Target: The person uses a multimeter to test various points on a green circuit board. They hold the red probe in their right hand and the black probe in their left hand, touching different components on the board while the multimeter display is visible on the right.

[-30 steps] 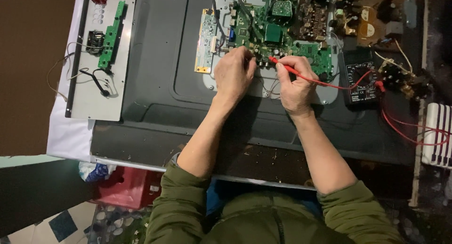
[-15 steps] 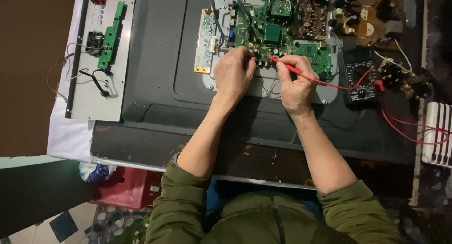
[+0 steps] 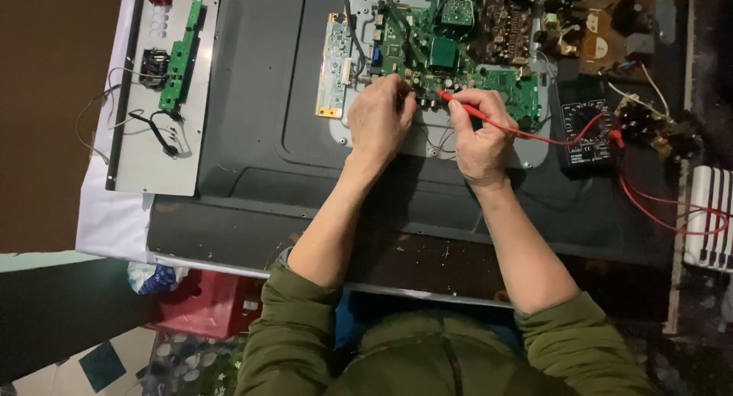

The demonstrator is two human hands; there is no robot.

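Reaching forward from olive-green sleeves, both bare forearms stretch over the dark back panel (image 3: 259, 136) of a flat screen lying face down. The right hand (image 3: 479, 132) is curled around a red probe (image 3: 458, 106), pinching it between thumb and fingers so that its tip points left and touches the lower edge of the green circuit board (image 3: 458, 60). From that hand a red lead (image 3: 550, 139) trails rightward to a black meter (image 3: 584, 125) lying just beside the board. The left hand (image 3: 379, 119) is folded into a loose fist, its fingertips pressed down at the same lower edge of the board, just left of the probe tip; whether it holds anything I cannot tell, since the knuckles hide it. The two hands sit close together, nearly touching, with the board directly beyond them. Farther off to the left, a grey metal strip (image 3: 149, 159) carries a narrow green board (image 3: 179, 56) and some loose wires. At the far right, a white ribbed object (image 3: 714, 216) lies among red wires.
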